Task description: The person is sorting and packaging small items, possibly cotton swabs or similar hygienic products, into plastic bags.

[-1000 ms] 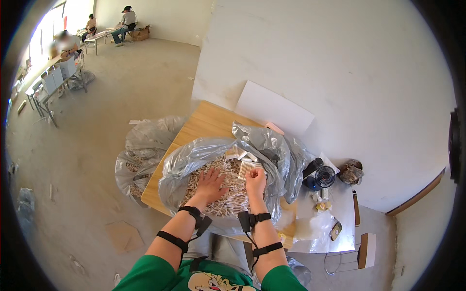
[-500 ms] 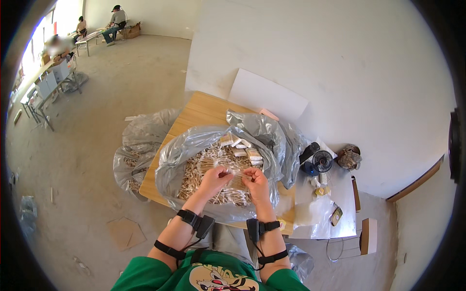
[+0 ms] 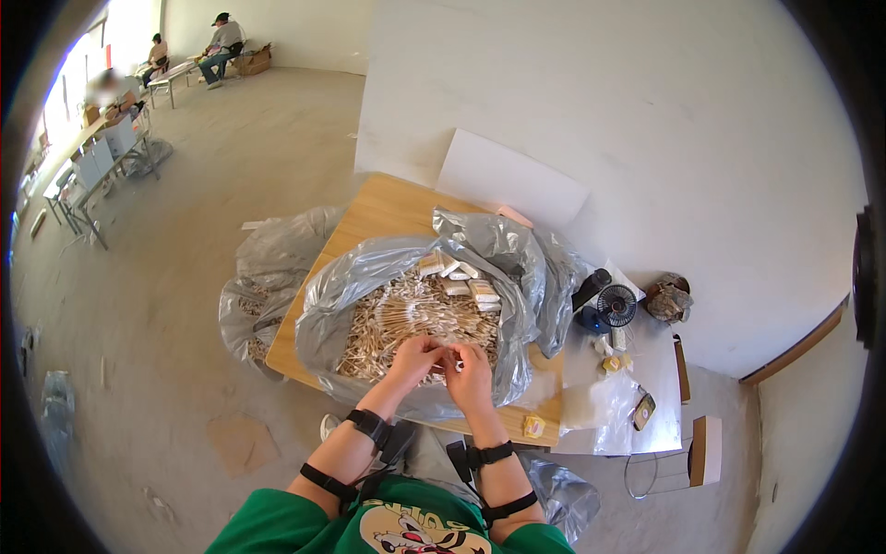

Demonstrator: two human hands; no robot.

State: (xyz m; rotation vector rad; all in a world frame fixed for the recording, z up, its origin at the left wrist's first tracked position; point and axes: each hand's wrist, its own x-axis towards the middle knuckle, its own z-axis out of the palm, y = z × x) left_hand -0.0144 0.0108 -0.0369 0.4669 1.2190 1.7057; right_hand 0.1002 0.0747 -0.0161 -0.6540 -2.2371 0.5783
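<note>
A big grey plastic bag (image 3: 323, 314) lies open on a wooden table (image 3: 388, 208), holding a heap of thin pale wooden sticks (image 3: 406, 323) and several small whitish bundles (image 3: 459, 274) at its far side. My left hand (image 3: 415, 355) and my right hand (image 3: 469, 362) are close together over the near part of the heap, fingers pinched on a few sticks held between them. Both wrists wear black straps.
A second grey bag (image 3: 254, 309) with sticks sits on the floor left of the table. To the right, a white surface (image 3: 591, 406) carries a small black fan (image 3: 616, 305), a dark bottle (image 3: 591, 288) and small yellow items. People sit at tables far back left.
My hands have drawn nearer to me and come closer together over the near part of the heap. The view has shifted slightly; the bag and table stay put.
</note>
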